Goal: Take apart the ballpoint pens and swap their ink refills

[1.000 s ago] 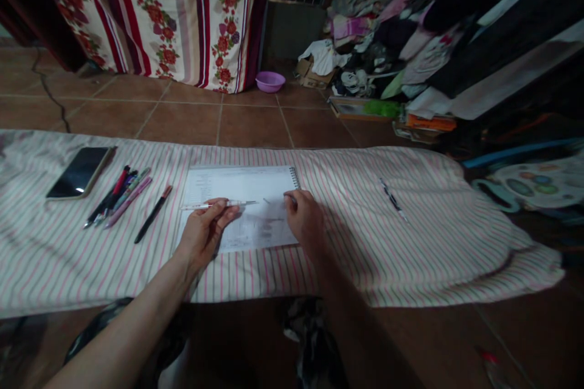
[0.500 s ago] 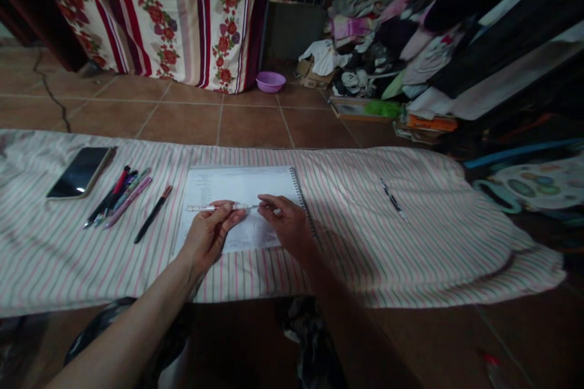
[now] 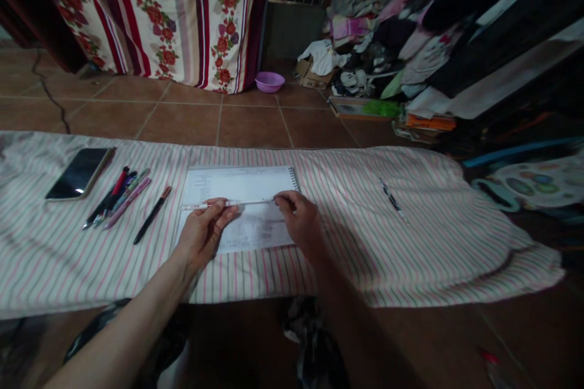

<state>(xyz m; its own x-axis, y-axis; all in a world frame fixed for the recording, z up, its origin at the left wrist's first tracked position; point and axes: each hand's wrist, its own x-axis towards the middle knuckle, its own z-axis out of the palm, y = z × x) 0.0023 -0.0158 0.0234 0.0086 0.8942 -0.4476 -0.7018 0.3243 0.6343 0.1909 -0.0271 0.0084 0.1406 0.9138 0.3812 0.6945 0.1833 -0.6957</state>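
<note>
My left hand [image 3: 204, 232] pinches the white and clear barrel of a pen [image 3: 193, 206] with reddish marks, held level above the notebook. Out of the barrel's right end runs a thin pale refill [image 3: 256, 202], its far tip pinched between the thumb and fingers of my right hand [image 3: 298, 219]. The two hands are apart, with the refill stretching between them. Below lies an open spiral notebook [image 3: 249, 179], its coil on the right and printed lines on its page; my hands partly cover it.
On the striped cloth [image 3: 356, 255] to the left lie a phone [image 3: 78, 174], several pens [image 3: 130, 199] in a bunch and a lone black pen [image 3: 152, 216]. Another pen [image 3: 392, 199] lies to the right. A purple basin [image 3: 270, 81] stands on the tiled floor beyond.
My right hand has moved right, drawing a longer stretch of the refill out of the barrel. My left hand has shifted slightly left with the pen.
</note>
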